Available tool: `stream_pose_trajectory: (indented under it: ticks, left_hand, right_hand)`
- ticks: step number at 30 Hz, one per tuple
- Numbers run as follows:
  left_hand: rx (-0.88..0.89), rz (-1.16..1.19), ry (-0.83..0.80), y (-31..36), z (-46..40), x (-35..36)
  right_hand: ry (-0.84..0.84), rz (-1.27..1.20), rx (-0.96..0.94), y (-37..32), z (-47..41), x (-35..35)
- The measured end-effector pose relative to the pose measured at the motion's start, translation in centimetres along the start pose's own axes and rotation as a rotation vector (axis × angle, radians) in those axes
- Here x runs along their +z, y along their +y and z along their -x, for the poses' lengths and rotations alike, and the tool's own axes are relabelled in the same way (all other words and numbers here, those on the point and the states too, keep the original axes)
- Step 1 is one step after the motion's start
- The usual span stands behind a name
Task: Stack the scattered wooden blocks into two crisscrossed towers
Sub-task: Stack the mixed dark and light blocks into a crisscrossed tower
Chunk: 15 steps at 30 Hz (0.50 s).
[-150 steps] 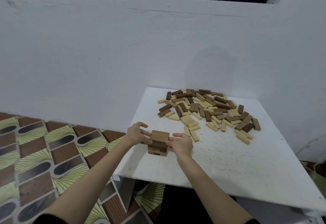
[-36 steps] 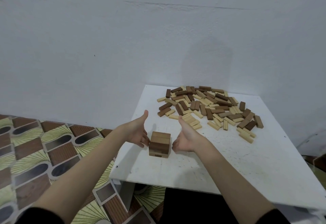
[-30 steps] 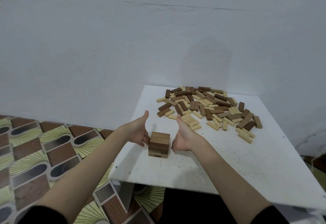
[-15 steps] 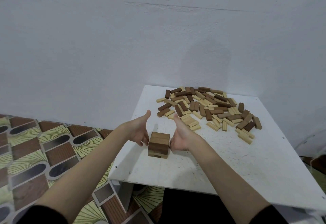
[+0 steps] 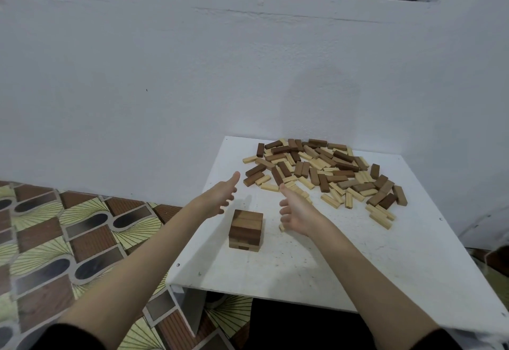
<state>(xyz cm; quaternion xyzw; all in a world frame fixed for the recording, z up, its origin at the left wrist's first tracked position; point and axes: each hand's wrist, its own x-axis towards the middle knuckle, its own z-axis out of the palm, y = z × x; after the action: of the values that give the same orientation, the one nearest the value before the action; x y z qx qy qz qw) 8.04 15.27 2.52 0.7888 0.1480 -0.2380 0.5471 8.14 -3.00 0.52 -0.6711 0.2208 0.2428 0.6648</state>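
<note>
A short crisscrossed tower (image 5: 246,230) of brown and pale blocks stands near the front left of the white table (image 5: 358,267). A loose pile of scattered wooden blocks (image 5: 325,169), dark and light, covers the table's far side. My left hand (image 5: 220,198) hovers just left of and beyond the tower, fingers straight, thumb up, holding nothing. My right hand (image 5: 296,212) floats to the tower's right, fingers loosely extended, thumb up, also holding nothing. Neither hand touches the tower. One pale block (image 5: 281,227) lies by my right hand.
A white wall (image 5: 192,88) rises directly behind the table. To the left, the floor (image 5: 55,239) is patterned in brown and yellow tiles. The table's front edge (image 5: 261,298) overhangs a dark gap and a white leg.
Both hands have drawn away from the tower's sides and lifted forward toward the pile. The tower stands as before.
</note>
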Motion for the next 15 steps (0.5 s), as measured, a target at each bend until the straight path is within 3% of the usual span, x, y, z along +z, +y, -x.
stream_pose_trajectory:
  ticks: [3, 7, 10, 15]
  left_hand:
    - [0.138, -0.079, 0.12, 0.7, -0.5, 1.7]
    - [0.251, -0.183, 0.232, 1.1, -1.7, 4.4]
    - [0.302, -0.223, 0.255, 1.6, -3.2, 6.4]
    - [0.344, -0.27, 0.28, 3.0, -5.8, 9.0]
  right_hand:
    - [0.124, 0.155, -0.118, 0.6, -0.1, -2.2]
    - [0.239, 0.554, -0.454, 3.0, 0.1, -4.2]
    - [0.2, 0.956, -0.67, 5.0, -1.1, -5.3]
    - [0.052, 1.476, -0.678, 6.0, -3.8, -5.9]
